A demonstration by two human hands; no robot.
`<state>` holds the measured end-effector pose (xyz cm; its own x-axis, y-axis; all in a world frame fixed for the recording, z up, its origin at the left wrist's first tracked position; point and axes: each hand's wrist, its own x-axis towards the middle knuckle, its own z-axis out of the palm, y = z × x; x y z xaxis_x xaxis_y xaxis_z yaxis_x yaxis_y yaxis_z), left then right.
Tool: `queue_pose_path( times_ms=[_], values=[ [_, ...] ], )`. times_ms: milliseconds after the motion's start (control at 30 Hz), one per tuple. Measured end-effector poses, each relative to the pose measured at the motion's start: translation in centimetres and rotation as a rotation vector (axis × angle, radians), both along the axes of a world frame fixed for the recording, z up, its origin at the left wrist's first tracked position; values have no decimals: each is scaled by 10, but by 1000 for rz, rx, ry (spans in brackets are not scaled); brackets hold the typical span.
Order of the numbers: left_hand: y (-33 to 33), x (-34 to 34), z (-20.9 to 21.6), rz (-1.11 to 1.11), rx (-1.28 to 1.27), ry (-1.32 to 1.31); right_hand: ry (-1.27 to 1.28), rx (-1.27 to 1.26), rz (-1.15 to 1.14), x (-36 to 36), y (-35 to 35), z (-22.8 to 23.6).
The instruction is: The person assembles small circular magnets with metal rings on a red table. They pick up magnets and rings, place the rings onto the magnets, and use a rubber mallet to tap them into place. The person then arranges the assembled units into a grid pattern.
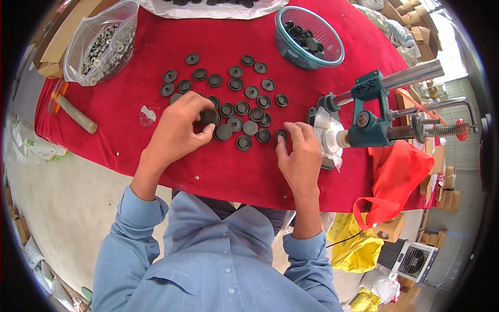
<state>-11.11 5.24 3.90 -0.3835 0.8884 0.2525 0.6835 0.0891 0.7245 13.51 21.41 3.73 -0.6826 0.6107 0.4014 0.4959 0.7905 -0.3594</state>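
Several round black caps (242, 107) with raised rims lie scattered over the red cloth (228, 174) before me; a few rest flat side up. At the left edge of this group, my left hand (181, 125) pinches one dark cap (209, 117) between thumb and fingers. My right hand (301, 156) is at the group's right edge, its thumb and fingertips closed about another black cap (281, 134). Part of that cap is hidden by the fingers. Just right of this hand stands a green hand press (369, 112) with a steel column and a white-wrapped base.
A clear blue tub (332, 60) at the far right holds black pieces. At the far left is a plastic bag (75, 67) of small metal parts. Near it lies a wooden stick (76, 114). A red bag (397, 174) hangs at the table's right edge.
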Motion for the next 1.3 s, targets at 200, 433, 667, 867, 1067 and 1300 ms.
queue_pose_path(
  times_ms=[200,433,667,867,1067,1300],
  values=[
    [-40,-9,0,247,306,-306,-35,43,248,-33,-12,7],
    [-81,-9,-29,378,140,129,-108,113,304,-39,-13,-8],
    [-72,2,-15,278,50,277,-55,39,321,-40,-2,-8],
    [-50,-5,-13,97,-91,286,72,-131,280,-37,-7,-1],
    [-48,-10,-23,136,39,128,69,-120,444,-34,-49,2],
    [-53,-10,-22,108,59,91,71,-49,470,-46,-63,-11]
  ],
)
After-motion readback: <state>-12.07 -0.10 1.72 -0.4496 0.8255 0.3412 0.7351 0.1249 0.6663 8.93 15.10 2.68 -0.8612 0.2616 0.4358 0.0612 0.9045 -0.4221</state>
